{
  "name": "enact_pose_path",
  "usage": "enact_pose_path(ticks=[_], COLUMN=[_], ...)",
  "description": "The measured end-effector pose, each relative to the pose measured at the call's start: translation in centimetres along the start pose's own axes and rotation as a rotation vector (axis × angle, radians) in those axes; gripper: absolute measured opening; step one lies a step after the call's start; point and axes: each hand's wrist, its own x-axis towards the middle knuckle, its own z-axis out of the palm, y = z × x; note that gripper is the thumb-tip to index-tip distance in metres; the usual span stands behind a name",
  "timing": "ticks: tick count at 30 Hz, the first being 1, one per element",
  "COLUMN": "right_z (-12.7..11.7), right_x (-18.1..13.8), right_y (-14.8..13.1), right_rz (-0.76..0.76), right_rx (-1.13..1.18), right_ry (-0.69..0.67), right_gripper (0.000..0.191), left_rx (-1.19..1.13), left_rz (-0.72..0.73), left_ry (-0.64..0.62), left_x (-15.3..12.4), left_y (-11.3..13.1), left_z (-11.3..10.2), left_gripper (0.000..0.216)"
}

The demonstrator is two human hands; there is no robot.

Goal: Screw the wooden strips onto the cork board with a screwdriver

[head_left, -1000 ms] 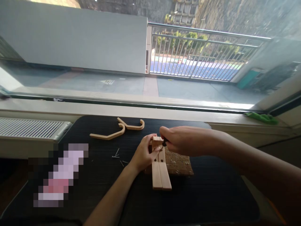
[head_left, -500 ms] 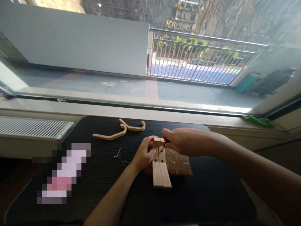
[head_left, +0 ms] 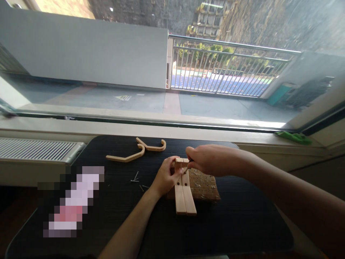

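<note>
Two pale wooden hook pieces (head_left: 184, 199) lie side by side on a piece of corrugated cardboard (head_left: 205, 185), with dark round holes along them. My left hand (head_left: 167, 176) is closed around their upper left side, thumb across the wood. In my right hand (head_left: 203, 158) is a screwdriver (head_left: 186, 170), mostly covered by the fingers. Its thin shaft slants down to an upper hole in the right piece. Whether a screw sits under the tip cannot be made out.
Two more curved wooden hooks (head_left: 126, 157) rest at the back of the black table (head_left: 237, 226). Several screws (head_left: 134, 177) lie left of my left hand. A blurred pink-white item (head_left: 72, 201) is on the left. Beyond are a radiator (head_left: 40, 149), window sill and green cloth (head_left: 293, 137).
My left thumb has shifted right across the wood, close to the screwdriver tip. My right hand has turned slightly, and less of the dark handle shows. The view has shifted a little.
</note>
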Motion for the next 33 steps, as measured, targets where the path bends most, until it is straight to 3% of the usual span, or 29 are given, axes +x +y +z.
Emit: enact_pose_path(ticks=[13,27,33], right_z=[0.01,-0.2,-0.09], right_x=[0.47,0.63,0.84], right_y=[0.79,-0.15,-0.11], right_rz=[0.02,0.054,0.017], right_rx=[-0.048,-0.023,-0.124], right_ry=[0.007,0.012,-0.012], right_gripper=[0.024,0.038,0.049], left_rx=[-0.02,-0.04,-0.001], left_rz=[0.003,-0.056,-0.027], left_ry=[-0.027,-0.04,-0.02], left_x=[0.38,0.55,0.63], left_y=[-0.08,0.47,0.52], left_z=[0.06,-0.15,-0.13], left_gripper=[0.032,0.036,0.015])
